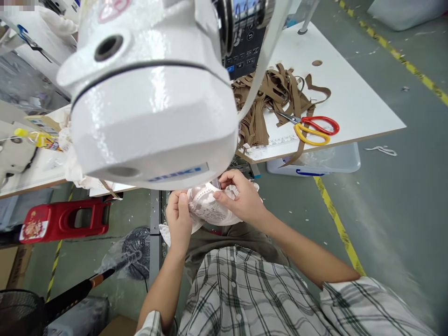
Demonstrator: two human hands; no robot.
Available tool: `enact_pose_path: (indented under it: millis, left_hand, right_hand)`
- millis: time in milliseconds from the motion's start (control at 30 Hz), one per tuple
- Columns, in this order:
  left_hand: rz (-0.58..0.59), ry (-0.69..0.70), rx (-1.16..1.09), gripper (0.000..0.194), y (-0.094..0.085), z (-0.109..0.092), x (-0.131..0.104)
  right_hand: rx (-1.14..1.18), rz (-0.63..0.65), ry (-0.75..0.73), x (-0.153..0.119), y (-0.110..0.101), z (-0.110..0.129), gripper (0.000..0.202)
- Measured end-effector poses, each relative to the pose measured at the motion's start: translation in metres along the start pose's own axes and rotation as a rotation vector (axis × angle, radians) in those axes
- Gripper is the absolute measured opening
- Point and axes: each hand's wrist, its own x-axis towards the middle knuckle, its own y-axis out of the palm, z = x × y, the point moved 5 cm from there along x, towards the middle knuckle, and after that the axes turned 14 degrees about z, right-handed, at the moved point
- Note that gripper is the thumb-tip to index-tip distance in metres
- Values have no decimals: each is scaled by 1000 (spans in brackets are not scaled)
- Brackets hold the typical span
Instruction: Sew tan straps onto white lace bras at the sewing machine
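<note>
Left hand [179, 215] pinches lace piece [211, 212] at 9 o'clock, right hand [245, 198] at 2, likely keeping it taut; scissors [297, 121] farther out, 2 o'clock (handles by desk [364, 102] edge, probably for reach).

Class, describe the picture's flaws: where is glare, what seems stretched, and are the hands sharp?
Head view: bright glare streaks the white JUKI sewing machine; head view: wide-angle distortion seems to stretch the plaid sleeve at lower right; head view: the left hand and right hand look reasonably sharp.
</note>
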Motion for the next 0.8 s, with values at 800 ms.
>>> enact_pose_path:
  millis: [800]
  left_hand:
    - [730,-195,-461,52,63,5,-31]
  right_hand:
    - [12,261,152,-70,-21,21,18]
